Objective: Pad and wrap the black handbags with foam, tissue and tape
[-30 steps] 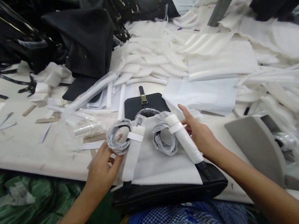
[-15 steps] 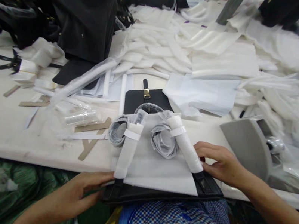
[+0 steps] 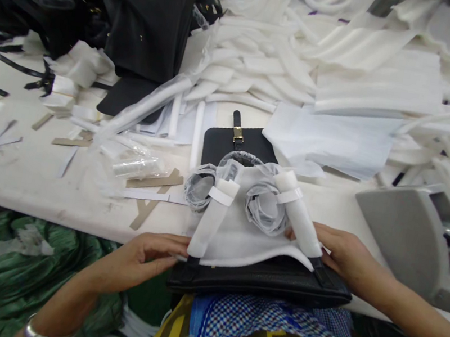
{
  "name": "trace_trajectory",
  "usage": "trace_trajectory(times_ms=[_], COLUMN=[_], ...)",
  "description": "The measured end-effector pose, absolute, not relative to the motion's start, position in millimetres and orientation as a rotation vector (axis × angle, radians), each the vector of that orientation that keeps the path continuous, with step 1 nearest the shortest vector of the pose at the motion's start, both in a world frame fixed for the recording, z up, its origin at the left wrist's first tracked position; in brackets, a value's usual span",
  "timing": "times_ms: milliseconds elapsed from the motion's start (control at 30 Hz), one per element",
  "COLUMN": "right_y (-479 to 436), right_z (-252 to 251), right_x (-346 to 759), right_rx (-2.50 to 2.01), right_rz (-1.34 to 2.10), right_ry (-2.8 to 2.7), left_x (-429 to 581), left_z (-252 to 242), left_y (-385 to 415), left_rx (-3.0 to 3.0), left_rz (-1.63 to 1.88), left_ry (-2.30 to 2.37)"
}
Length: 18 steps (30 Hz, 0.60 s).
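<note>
Seems to be at the stage of settling a sheet [image 3: 237,253] between a bag [image 3: 266,286] and its wrapped handles, judging by the bowed near edge of the sheet. Has the bag lying at the near edge of the table [image 3: 76,190], close against the apron [image 3: 264,325], with the left sleeve [image 3: 213,221] and the right sleeve [image 3: 301,215] slanting over the sheet. Shows one coil [image 3: 199,188] beside the left sleeve and another between the sleeves, plus a black flap [image 3: 216,147] just beyond. Calls next, most likely, for flattening the bowed edge without crushing the sleeves or dragging the coils askew, with even steadying from both sides. Reaches in from the left with the left hand [image 3: 146,261], fingers long and together at the foot of the left sleeve, thumb lower and a little apart. Reaches in from the right with the right hand [image 3: 345,259], fingers bent behind the right sleeve and partly hidden, thumb side near the foot of that sleeve. Cannot tell, for either hand, whether pinching bag, sheet or sleeve, or merely touching.
</note>
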State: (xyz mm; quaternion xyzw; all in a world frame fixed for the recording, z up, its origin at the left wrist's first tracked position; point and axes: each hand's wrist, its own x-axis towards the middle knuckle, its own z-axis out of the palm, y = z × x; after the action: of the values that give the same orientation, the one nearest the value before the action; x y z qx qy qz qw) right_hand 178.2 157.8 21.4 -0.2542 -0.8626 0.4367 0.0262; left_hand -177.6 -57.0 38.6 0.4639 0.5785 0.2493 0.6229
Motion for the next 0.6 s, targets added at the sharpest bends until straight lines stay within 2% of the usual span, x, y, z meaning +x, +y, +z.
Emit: trace_trajectory(times_ms=[133, 333, 467, 600], right_y=[154.0, 170.9, 171.4, 163.0], right_z=[18.9, 18.4, 16.8, 19.8], right_x=[180.2, 178.6, 184.9, 195.9], right_rx=[-1.004, -0.800, -0.585, -0.609], right_rz=[1.321, 1.418, 1.342, 1.442], right_ry=[-2.603, -2.640, -2.675, -2.578], left_x=[-168.8, -166.7, -171.6, -172.1], left_z=[38.6, 41.2, 31.7, 25.9], left_y=[-56.5, -53.3, -74.2, -95.8], left_rx=[1.170, 1.210, 1.085, 0.894], left_rz=[0.507, 0.523, 0.604, 0.725], left_ry=[1.420, 1.349, 1.525, 1.555])
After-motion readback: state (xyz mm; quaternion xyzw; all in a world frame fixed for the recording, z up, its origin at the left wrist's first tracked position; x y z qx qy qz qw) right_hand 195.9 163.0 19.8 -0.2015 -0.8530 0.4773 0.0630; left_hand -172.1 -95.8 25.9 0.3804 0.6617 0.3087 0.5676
